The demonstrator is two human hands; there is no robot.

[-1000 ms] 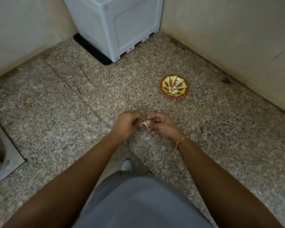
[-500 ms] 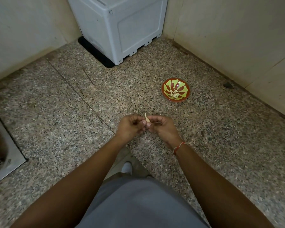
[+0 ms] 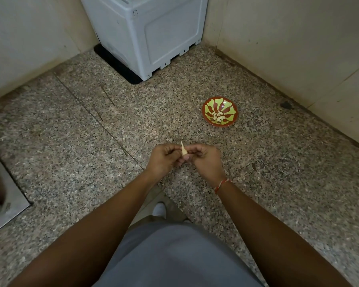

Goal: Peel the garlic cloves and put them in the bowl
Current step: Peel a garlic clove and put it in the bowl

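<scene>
Speckled granite table (image 3: 278, 183) in a tiled corner | grey plastic box (image 3: 149, 34) at the back | red-and-green patterned bowl (image 3: 207, 104) holds peeled cloves, well apart from both hands | left hand (image 3: 164, 160) and right hand (image 3: 205, 160) together pinch small pale pointed garlic clove (image 3: 183, 151) | advice: hold the base steady, strip skin from the tip.

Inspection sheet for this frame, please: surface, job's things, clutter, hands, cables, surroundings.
Surface: speckled granite counter, dark crack lines at left.
Job's things: garlic clove pinched between both hands; red and green bowl beyond them, holding peeled cloves.
Clutter: dark speck by the right wall.
Hands: left hand and right hand both grip the clove.
Cables: nothing seen.
Surroundings: grey appliance in the corner, steel sink at left.
</scene>
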